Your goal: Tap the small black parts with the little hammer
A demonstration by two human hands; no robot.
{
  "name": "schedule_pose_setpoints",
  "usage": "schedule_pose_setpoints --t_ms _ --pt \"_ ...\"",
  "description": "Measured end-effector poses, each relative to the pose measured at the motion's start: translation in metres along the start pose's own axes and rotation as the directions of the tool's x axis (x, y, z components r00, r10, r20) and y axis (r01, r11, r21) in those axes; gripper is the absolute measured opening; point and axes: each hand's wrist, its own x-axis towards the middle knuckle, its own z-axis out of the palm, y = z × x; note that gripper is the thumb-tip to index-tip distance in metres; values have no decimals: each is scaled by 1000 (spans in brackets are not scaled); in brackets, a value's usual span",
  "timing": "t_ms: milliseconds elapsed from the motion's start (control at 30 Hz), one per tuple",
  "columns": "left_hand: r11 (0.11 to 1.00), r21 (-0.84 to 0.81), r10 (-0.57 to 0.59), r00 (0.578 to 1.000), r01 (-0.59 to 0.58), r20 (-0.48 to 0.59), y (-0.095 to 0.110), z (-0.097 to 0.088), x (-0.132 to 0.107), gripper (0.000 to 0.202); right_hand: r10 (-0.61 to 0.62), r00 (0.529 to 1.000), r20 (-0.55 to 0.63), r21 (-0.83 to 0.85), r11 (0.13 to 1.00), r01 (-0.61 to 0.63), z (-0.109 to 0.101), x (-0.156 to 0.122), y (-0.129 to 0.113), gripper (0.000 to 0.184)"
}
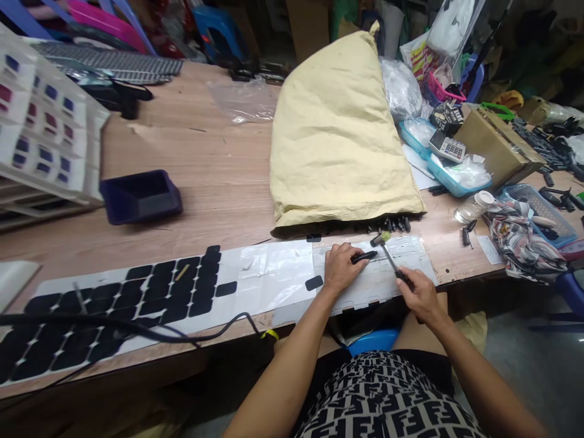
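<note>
Wood-grain table takes up most of my feed, running left to right. On it, far side of the hands, I see a bulging pale yellow sack. Far left, a white latticed plastic basket, cut off by my view. Near left, a long white sheet carrying rows of black rounded-square pads. Far right, a brown cardboard box, tilted. Under the hands, a worn whitish board at the near edge. Left, a dark purple tray. Right hand is closed round the handle of a hammer, head toward the far side. Left hand is over the board, fingers pinching a black cylindrical piece that points right, tip near the hammer head; can't tell from here whether they touch. Smallest: little black parts along the sack's near edge.
</note>
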Motion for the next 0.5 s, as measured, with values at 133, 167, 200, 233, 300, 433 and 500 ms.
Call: schedule_pose_setpoints --t_ms 133,167,200,233,300,433,500 --pt "1000 -2 7 1000 -7 -3 -1 1 -1 17 154 975 -160 56 988 -147 -12 27 42 35" --pt "1000 4 6 1000 -6 -3 -2 2 -1 18 191 963 -192 90 980 -176 -13 34 53 36" --pt "1000 10 6 1000 -6 -3 -2 3 -1 18 226 953 -202 148 969 -198 -13 39 63 35" --pt "1000 17 7 1000 -7 -4 -3 4 0 18 266 944 -192 223 949 -222 -12 43 71 35" --pt "1000 19 23 1000 -23 -9 -4 3 2 19 314 934 -168 347 906 -242 -9 47 83 35" --pt "986 -62 146 983 -154 -113 0 -8 -11 16 303 940 -156 401 889 -220 -5 46 87 34" --pt "950 -144 256 954 -278 -157 5 -15 -36 15 296 942 -159 386 897 -216 -5 44 85 34"
